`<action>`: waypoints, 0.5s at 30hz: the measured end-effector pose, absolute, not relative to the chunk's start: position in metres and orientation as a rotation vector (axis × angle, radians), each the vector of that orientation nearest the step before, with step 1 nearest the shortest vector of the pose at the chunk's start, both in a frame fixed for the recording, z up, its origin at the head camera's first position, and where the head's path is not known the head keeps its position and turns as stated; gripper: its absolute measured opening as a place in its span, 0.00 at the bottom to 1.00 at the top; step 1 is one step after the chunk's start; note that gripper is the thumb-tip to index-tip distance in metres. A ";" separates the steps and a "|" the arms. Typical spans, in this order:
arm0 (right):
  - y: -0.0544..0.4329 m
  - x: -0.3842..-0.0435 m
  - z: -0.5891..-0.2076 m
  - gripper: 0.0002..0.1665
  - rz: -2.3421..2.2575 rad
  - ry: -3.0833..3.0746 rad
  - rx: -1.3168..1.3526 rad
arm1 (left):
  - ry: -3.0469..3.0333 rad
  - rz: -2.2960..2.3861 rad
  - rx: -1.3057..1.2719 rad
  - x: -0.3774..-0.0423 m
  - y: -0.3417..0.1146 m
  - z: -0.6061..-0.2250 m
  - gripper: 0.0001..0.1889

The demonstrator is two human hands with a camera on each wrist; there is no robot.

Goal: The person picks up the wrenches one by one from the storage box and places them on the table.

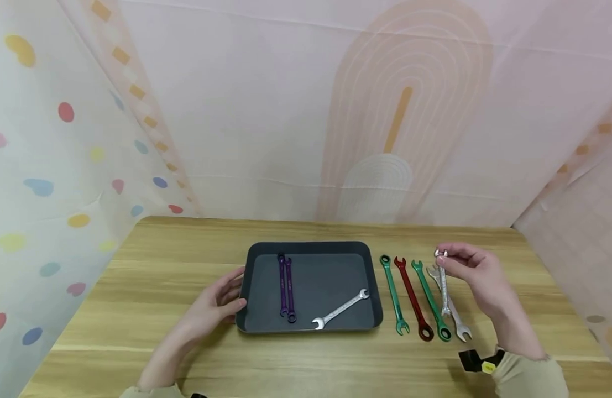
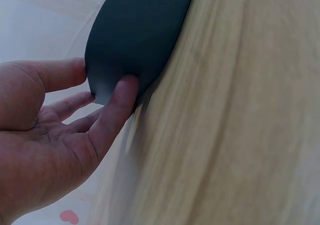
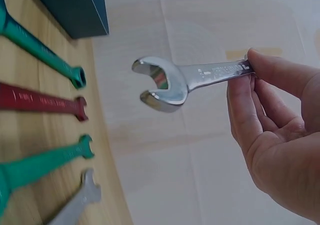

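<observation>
A silver open-ended wrench (image 1: 444, 290) is pinched near its upper end between the thumb and fingers of my right hand (image 1: 477, 271). The right wrist view shows the open jaw of this wrench (image 3: 215, 77) pointing away from the fingers. My left hand (image 1: 211, 307) holds the left side of a dark grey tray (image 1: 306, 330), thumb at the rim and fingers against the outer wall (image 2: 130, 40). Inside the tray lie two purple wrenches (image 1: 283, 284) side by side and a silver double open-ended wrench (image 1: 340, 309) set diagonally.
Right of the tray, a green wrench (image 1: 394, 293), a red wrench (image 1: 412, 298) and another green wrench (image 1: 430, 298) lie in a row on the wooden table (image 1: 196, 237). Another silver wrench (image 1: 457, 318) lies partly behind the held one. Patterned cloth (image 1: 266, 138) hangs behind the table.
</observation>
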State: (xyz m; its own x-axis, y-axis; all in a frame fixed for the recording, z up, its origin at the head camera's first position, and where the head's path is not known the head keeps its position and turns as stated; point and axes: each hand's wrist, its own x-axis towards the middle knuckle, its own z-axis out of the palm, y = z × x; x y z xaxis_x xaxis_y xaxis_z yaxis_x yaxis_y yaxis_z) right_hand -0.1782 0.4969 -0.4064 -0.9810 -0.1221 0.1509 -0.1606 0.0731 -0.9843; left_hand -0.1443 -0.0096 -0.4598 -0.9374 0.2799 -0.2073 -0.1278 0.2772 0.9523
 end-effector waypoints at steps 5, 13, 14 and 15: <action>0.507 -0.180 -0.406 0.19 2.075 -2.294 0.272 | 2.223 1.695 0.119 -0.143 -0.013 -0.460 0.40; 0.533 -0.181 -0.410 0.19 2.057 -2.345 0.229 | 2.213 1.712 0.142 -0.144 -0.011 -0.462 0.40; 0.536 -0.182 -0.411 0.19 2.054 -2.355 0.215 | 2.213 1.714 0.144 -0.145 -0.011 -0.462 0.40; 0.538 -0.182 -0.412 0.19 2.051 -2.364 0.199 | 2.213 1.715 0.147 -0.145 -0.011 -0.462 0.40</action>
State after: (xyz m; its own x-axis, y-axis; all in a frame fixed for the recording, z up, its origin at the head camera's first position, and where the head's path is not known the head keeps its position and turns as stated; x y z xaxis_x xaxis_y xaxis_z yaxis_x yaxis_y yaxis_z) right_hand -0.1822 0.5380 -0.4118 -0.9919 -0.0924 0.0872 -0.0993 0.1362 -0.9857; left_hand -0.1451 -0.0111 -0.4618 -0.9382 0.2830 -0.1995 -0.1225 0.2675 0.9557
